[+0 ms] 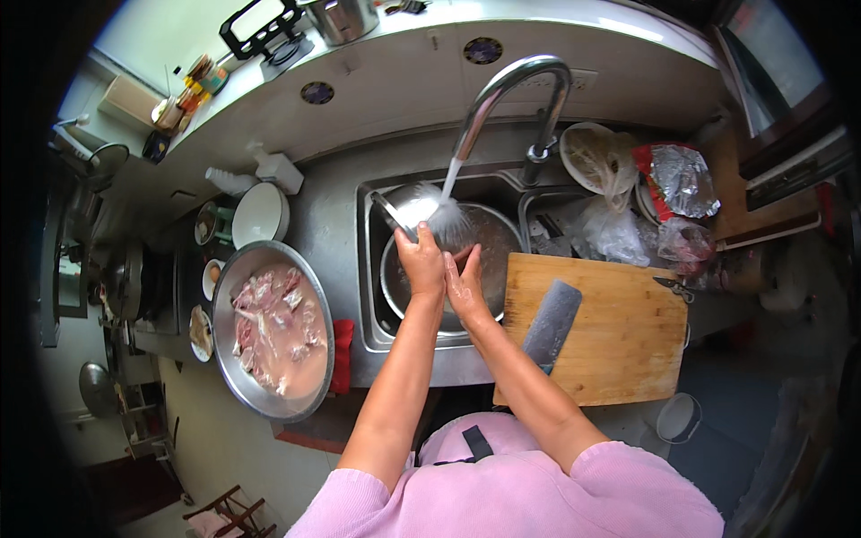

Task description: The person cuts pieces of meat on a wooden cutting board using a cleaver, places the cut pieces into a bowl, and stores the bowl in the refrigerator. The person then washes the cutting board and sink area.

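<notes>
My left hand (420,262) grips the near edge of a tilted, shiny metal vessel (403,205), whose exact kind is unclear. Water from the curved chrome faucet (481,101) strikes it and sprays outward. Close beside the left wrist is my right hand (465,286), wet, with thumb and fingers apart and nothing visible in it; its far side is hidden. Both hands are over a large metal basin (508,232) of cloudy water, which sits in the stainless steel sink (364,296).
Left of the sink, a metal bowl (329,336) holds raw meat in pinkish liquid. A white bowl (266,212) stands behind it. On the right, a cleaver (553,323) and kitchen scissors (675,289) lie on a wooden cutting board (625,336). Plastic bags (612,232) lie beyond the board.
</notes>
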The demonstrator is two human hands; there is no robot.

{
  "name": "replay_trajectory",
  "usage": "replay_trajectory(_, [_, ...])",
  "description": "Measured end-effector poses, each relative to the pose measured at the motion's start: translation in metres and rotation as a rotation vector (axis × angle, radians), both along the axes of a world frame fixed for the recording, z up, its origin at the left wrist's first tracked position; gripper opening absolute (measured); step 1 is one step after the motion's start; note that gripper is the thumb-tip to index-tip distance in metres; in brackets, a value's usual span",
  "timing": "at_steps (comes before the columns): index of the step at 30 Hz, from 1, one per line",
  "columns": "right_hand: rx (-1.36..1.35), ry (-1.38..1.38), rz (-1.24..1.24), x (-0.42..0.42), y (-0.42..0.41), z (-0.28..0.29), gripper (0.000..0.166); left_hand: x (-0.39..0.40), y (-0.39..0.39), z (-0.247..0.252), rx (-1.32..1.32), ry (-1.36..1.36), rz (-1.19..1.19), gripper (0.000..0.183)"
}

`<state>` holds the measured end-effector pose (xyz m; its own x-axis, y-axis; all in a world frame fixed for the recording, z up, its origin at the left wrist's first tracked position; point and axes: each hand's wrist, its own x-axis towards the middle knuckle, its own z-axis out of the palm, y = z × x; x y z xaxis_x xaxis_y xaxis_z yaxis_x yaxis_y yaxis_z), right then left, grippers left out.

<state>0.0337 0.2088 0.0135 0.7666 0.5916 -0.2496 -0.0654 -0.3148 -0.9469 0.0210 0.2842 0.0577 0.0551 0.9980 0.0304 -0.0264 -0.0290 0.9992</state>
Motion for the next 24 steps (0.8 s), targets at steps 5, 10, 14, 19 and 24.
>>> replay_trajectory(5, [0.111,-0.23,0.156,0.021,-0.031,0.009,0.059,0.054,0.022,0.025,-0.038,-0.049,-0.126,0.016])
replay_trajectory(10, [0.091,-0.284,0.272,0.043,-0.045,0.038,0.041,0.085,0.045,0.045,-0.095,0.068,-0.232,0.01])
replay_trajectory(14, [-0.081,-0.275,0.335,0.076,-0.068,-0.019,0.037,0.091,0.071,0.045,-0.218,-0.038,-0.274,0.013])
replay_trajectory(19, [0.045,-0.19,0.122,0.171,-0.061,-0.018,0.027,0.043,0.096,0.041,-0.527,-0.429,-0.2,0.028])
replay_trajectory(24, [0.084,-0.574,-0.075,0.267,-0.001,-0.004,0.03,-0.024,0.091,0.007,-0.796,-0.659,-0.079,0.049])
